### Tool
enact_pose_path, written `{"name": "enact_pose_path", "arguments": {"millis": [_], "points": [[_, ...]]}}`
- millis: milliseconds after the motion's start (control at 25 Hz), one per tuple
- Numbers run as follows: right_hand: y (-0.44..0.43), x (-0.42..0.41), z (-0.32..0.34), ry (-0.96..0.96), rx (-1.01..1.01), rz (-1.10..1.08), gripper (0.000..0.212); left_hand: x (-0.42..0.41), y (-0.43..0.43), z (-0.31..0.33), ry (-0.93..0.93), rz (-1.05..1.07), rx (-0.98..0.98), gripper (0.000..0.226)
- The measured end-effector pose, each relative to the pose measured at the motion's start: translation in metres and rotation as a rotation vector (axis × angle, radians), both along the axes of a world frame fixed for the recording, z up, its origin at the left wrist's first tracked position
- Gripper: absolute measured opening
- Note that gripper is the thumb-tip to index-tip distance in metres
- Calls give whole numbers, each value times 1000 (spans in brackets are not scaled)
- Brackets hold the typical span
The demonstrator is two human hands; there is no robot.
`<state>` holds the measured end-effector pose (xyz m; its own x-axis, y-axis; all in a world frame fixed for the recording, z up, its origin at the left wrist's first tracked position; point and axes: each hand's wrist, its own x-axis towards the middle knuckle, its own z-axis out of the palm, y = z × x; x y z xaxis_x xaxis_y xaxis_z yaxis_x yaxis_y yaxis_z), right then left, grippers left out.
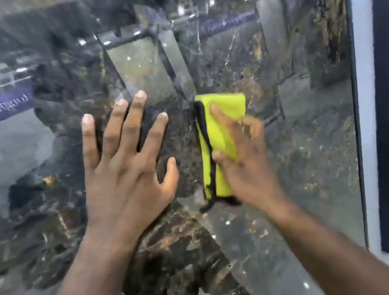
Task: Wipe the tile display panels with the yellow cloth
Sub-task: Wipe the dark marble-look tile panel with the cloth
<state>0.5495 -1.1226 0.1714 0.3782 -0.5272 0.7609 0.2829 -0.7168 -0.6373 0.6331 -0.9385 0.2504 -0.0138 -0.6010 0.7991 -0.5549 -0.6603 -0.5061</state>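
A glossy dark marble-patterned tile panel (295, 150) fills most of the view and reflects the showroom. My left hand (124, 165) lies flat against it with fingers spread. To its right, my right hand (244, 161) presses a folded yellow cloth (219, 121) with a black trim against the panel. The thumb and fingers hold the cloth's right side. The right hand is blurred by motion.
The panel's right edge meets a dark frame strip (385, 130) with a pale panel (366, 108) beside it. Reflections of shelves and a purple sign (2, 107) show in the tile's surface.
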Motion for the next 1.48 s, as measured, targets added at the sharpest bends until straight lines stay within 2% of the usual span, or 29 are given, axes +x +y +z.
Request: {"name": "enact_pose_path", "arguments": {"millis": [40, 120, 200, 280, 400, 520, 560, 640, 760, 840, 960, 1040, 1120, 1240, 1360, 1480], "points": [[-19, 3, 21, -25, -3, -55, 84, 2, 9, -2, 5, -9, 10, 67], [-59, 1, 38, -4, 165, -174, 79, 7, 27, -7, 3, -14, 37, 68], [-56, -6, 8, 89, 315, -276, 79, 11, 36, -14, -24, 4, 74, 71], [-4, -10, -33, 102, 335, -236, 79, 13, 34, -20, -32, 7, 89, 73], [55, -6, -33, 58, 130, -114, 83, 16, 31, -22, -43, -22, 75, 70], [23, 1, 20, 75, -18, -205, 86, 18, 34, -25, -40, -43, 56, 68], [0, 0, 25, 91, 14, -255, 87, 18, 34, -25, -37, -48, 58, 68], [-20, -5, 1, 136, 219, -323, 86, 20, 33, -25, -31, -62, 62, 67], [29, -5, -63, 109, 411, -255, 83, 19, 35, -27, -34, -63, 53, 64], [64, -3, -65, 87, 321, -187, 84, 19, 33, -28, -62, -48, 40, 62], [39, 1, -25, 48, 142, -170, 87, 19, 31, -27, -78, -67, 25, 59], [4, -3, -13, 81, 139, -209, 85, 20, 31, -28, -89, -62, 2, 59], [-4, -12, -33, 87, 206, -256, 83, 19, 30, -29, -103, -57, -4, 59], [45, -17, -77, 83, 279, -161, 84, 18, 28, -28, -137, -75, -9, 53], [75, -11, -60, 101, 38, -57, 88, 17, 32, -29, -150, -94, -34, 45], [22, 2, -18, -26, 15, -107, 78, 15, 30, -30, -169, -90, -28, 42]]}}
